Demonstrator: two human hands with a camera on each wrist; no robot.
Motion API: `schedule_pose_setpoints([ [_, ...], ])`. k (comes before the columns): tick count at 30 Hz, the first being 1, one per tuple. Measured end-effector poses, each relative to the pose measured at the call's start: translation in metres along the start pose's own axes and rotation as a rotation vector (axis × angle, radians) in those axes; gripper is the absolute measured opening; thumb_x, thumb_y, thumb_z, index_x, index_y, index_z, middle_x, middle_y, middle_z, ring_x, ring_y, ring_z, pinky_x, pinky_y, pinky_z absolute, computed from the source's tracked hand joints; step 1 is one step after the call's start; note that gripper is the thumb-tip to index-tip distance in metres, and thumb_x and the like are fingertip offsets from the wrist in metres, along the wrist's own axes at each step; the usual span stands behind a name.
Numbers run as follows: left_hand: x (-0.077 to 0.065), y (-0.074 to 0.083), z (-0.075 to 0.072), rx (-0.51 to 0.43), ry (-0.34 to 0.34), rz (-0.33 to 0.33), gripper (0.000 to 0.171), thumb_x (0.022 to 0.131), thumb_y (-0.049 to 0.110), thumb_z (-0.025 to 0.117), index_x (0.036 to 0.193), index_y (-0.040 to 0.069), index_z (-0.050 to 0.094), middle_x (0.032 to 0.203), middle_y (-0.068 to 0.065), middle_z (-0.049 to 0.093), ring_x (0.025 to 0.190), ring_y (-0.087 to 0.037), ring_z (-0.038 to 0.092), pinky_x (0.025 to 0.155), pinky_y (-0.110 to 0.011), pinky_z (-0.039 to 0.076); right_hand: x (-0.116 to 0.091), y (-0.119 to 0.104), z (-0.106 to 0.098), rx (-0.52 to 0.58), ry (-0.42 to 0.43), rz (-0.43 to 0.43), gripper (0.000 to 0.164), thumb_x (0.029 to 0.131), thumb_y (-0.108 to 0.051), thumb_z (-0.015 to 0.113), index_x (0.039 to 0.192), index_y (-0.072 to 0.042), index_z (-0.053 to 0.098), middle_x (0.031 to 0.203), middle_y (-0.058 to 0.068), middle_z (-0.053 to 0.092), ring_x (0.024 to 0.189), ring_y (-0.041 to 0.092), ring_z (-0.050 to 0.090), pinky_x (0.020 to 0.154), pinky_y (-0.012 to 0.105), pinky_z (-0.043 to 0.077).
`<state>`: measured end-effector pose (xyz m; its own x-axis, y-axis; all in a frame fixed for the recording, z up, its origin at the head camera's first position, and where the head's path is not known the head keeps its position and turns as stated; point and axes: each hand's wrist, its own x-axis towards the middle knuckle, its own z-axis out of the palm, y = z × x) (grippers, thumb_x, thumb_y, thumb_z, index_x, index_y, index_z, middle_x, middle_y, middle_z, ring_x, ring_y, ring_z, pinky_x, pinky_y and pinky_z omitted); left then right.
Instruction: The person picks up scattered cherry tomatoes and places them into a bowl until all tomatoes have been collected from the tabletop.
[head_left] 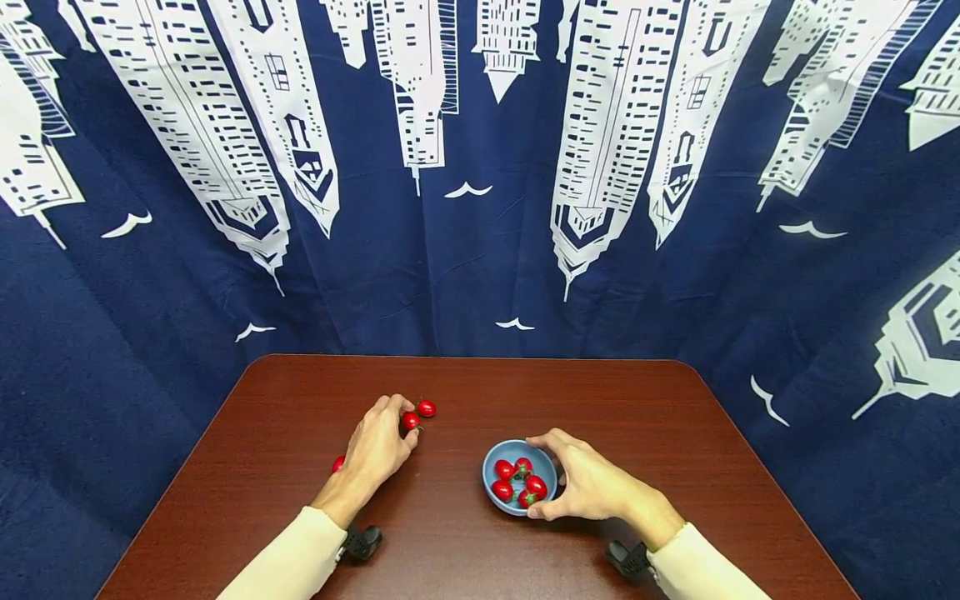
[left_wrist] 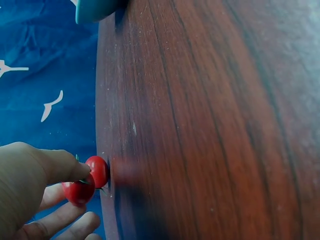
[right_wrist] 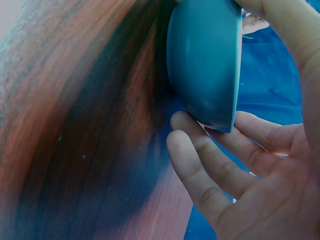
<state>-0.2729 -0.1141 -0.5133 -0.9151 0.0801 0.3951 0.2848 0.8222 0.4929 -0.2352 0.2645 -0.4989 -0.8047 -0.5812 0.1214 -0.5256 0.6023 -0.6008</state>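
My left hand (head_left: 375, 442) pinches a red cherry tomato (head_left: 410, 421) between thumb and fingers, left of the bowl. In the left wrist view that tomato (left_wrist: 78, 191) sits at the fingertips, its green stem showing. Just beyond it lies a second cherry tomato (head_left: 427, 408) on the table. Another cherry tomato (head_left: 338, 463) is partly hidden behind the left wrist. My right hand (head_left: 588, 479) grips the small blue bowl (head_left: 489, 467) from its right side, thumb at the near rim and fingers at the far rim. Several cherry tomatoes (head_left: 504, 470) lie in the bowl.
The brown wooden table (head_left: 600, 400) has rounded far corners. Behind it hangs a dark blue cloth (head_left: 420, 275) with white printed buildings and birds. Each wrist wears a black camera mount, one of them (head_left: 363, 543) under the left wrist.
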Motion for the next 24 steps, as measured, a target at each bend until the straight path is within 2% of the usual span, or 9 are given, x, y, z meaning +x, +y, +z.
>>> schedule_pose_setpoints([
  [6,-0.004,0.000,-0.004,-0.008,-0.023,0.010,0.033,0.091,0.006,0.094,0.118,0.011,0.077,0.112,-0.009,0.078,0.089,-0.022,0.073,0.082,-0.047,0.068,-0.001,-0.002,-0.003,0.013,-0.019,0.018,0.099,0.084,-0.049,0.105,0.158,0.001,0.061,0.140,0.012,0.069,0.094,0.003,0.070,0.080,0.025,0.067],
  [14,-0.010,0.006,-0.010,-0.068,-0.039,0.011,0.033,0.089,0.006,0.095,0.114,0.015,0.077,0.105,-0.002,0.076,0.095,-0.021,0.078,0.081,-0.042,0.065,-0.002,-0.005,-0.004,0.013,-0.032,-0.014,0.110,0.085,-0.050,0.105,0.167,0.003,0.055,0.143,0.011,0.070,0.115,0.012,0.072,0.085,0.025,0.070],
  [19,-0.012,0.012,-0.013,-0.138,-0.070,0.004,0.032,0.091,0.006,0.095,0.116,0.015,0.077,0.109,-0.002,0.078,0.098,-0.023,0.081,0.085,-0.040,0.068,-0.001,-0.006,-0.004,-0.015,-0.035,-0.032,0.106,0.086,-0.051,0.104,0.166,0.001,0.058,0.144,0.009,0.070,0.119,0.015,0.073,0.090,0.023,0.069],
  [24,-0.013,0.017,-0.014,-0.167,-0.083,0.030,0.033,0.090,0.004,0.096,0.116,0.012,0.077,0.111,-0.004,0.078,0.097,-0.024,0.082,0.087,-0.038,0.069,0.002,-0.006,-0.004,-0.027,-0.048,-0.037,0.105,0.087,-0.052,0.103,0.166,0.001,0.059,0.147,0.009,0.069,0.122,0.016,0.072,0.093,0.024,0.068],
])
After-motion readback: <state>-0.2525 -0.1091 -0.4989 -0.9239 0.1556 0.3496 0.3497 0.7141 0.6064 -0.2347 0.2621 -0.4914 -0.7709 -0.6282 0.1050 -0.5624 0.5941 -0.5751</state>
